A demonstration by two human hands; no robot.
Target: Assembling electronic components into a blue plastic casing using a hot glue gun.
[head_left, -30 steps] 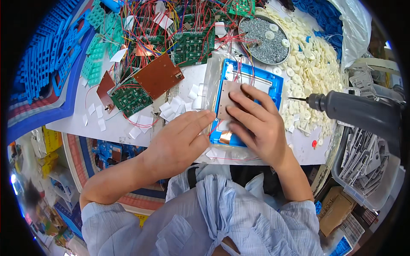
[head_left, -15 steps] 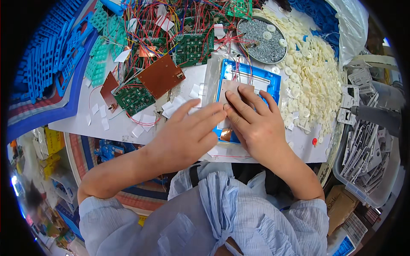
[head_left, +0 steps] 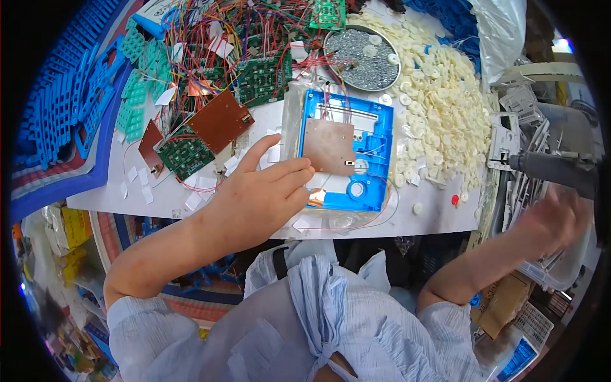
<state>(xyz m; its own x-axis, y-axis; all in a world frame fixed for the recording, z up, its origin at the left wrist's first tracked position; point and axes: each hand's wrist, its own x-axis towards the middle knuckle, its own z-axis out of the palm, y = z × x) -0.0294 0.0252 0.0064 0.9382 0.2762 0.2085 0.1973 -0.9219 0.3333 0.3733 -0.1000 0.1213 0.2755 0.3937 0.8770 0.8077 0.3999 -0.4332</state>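
Observation:
A blue plastic casing [head_left: 377,159] lies open side up on the table in front of me. Inside it sits a brown circuit board [head_left: 329,143], with red wires running from its top edge. My left hand [head_left: 258,197] rests its outstretched fingertips on the board's left edge, thumb spread away. Far to the right, my right hand [head_left: 550,219] is smeared by motion, just below a dark grey cylindrical tool [head_left: 554,170]. Whether it touches the tool or holds anything cannot be made out.
Wired circuit boards [head_left: 264,76] crowd the back left, beside green keypads [head_left: 133,102]. A round dish of small screws [head_left: 363,60] stands behind the casing. Cream plastic discs [head_left: 445,114] are heaped to the right. A bin of metal parts [head_left: 538,270] stands beyond the table edge.
My right hand has left the circuit board and swung right to the grey tool, uncovering the board and casing. My left hand stays at the board's left edge. The whole view has shifted slightly.

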